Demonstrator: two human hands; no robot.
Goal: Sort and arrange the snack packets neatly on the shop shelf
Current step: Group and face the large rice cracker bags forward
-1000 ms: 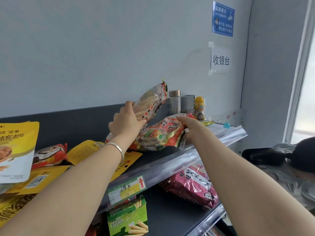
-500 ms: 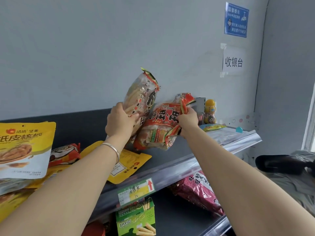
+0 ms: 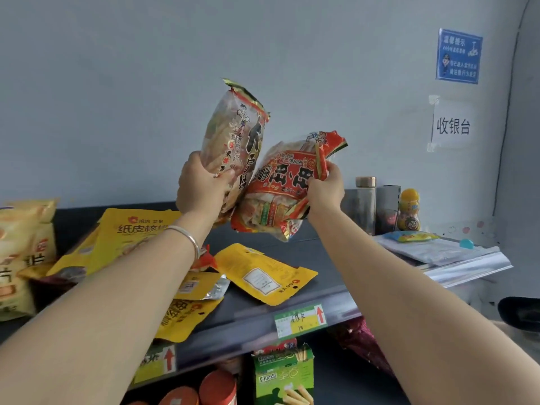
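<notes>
Left hand (image 3: 201, 188) clamped round the lower half of the pale packet (image 3: 233, 133), thumb across its front; glossy see-through film, long pillow shape, crimped seal at top; long axis near upright, top leaning slightly right.

Right hand (image 3: 325, 191) grips the red packet (image 3: 277, 191) near its upper end, fingers curled into crinkled film; shiny red wrapper with clear panels showing stacked crackers; long axis slanted, lower left to upper right, frilled seal toward upper right.

Both packets held in the air above the shelf (image 3: 321, 249), against the grey wall; their sides appear to meet between the hands.

Shelf dark, matte, flat, with a clear plastic front rail carrying a green-and-yellow price label (image 3: 301, 320); flat yellow foil pouch (image 3: 263, 276) lying on it below the packets, more yellow pouches (image 3: 137, 232) heaped to the left.

Thin silver bangle (image 3: 190, 238) on the left wrist; green carton (image 3: 283, 375) on the shelf below.
</notes>
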